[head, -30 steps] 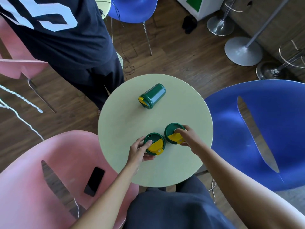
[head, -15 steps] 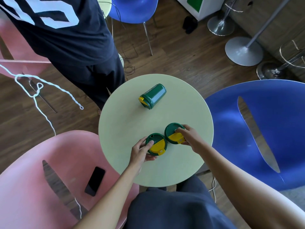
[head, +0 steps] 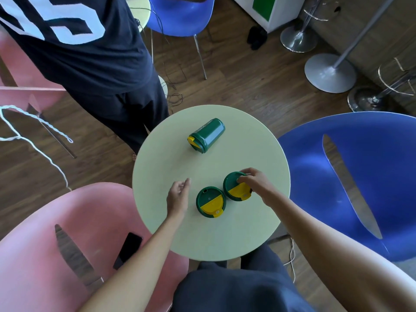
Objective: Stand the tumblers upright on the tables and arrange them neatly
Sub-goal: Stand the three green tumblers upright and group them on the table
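Three green tumblers with green-and-yellow lids are on the round pale-green table (head: 175, 239). Two stand upright side by side near me: the left upright tumbler (head: 210, 202) and the right upright tumbler (head: 234, 186). My right hand (head: 255, 183) grips the right one by the far edge of its lid. My left hand (head: 179, 197) hovers open just left of the left tumbler, apart from it. The third tumbler (head: 208, 138) lies on its side toward the far part of the table, lid pointing left.
A pink chair (head: 33, 255) with a black phone (head: 127, 249) on its seat stands at the left, a blue chair (head: 360, 181) at the right. A person in dark clothes (head: 90, 64) stands at the table's far left. Stool bases (head: 329, 72) are at the far right.
My left hand has let go of the left upright tumbler and drawn back to the left, fingers apart. My right hand still holds the right tumbler's lid.
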### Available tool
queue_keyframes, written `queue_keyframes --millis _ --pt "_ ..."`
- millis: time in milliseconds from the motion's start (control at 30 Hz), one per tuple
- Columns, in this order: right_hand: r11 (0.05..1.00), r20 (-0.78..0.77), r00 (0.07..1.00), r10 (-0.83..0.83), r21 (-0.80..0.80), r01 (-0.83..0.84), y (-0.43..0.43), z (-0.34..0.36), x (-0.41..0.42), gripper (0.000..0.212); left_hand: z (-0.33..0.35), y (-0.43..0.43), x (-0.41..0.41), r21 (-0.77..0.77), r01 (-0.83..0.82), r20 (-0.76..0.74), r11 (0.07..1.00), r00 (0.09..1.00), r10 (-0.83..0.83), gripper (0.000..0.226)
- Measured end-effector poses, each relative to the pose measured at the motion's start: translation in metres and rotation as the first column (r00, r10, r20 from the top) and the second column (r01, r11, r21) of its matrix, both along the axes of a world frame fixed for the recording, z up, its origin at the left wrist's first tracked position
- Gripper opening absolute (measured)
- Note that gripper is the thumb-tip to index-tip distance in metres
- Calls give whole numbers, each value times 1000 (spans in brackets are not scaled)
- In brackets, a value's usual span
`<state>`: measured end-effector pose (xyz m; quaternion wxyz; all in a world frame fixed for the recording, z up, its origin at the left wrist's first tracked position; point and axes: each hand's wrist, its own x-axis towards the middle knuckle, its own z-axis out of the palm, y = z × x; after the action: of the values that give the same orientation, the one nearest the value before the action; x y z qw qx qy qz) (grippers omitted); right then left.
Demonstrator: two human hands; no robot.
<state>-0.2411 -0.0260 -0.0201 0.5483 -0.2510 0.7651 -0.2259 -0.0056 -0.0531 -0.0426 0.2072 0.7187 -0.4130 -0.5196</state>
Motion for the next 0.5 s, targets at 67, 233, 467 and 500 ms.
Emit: queue_keyframes --millis 67,233,467,500 --pt "993 14 994 109 54 -109 -12 1 -7 34 0 -31 -7 -46 58 50 997 997 -56 33" --pt "952 75 968 241 175 -251 -30 -1 -21 42 -4 -107 -36 -97 322 267 942 920 -287 57" --pt "941 127 966 226 227 -250 -36 -11 -31 45 -11 -171 -80 -4 432 376 902 836 -399 83" --pt "939 138 965 225 233 -252 -36 -12 -32 44 -15 -175 -83 52 471 370 881 810 -455 87"
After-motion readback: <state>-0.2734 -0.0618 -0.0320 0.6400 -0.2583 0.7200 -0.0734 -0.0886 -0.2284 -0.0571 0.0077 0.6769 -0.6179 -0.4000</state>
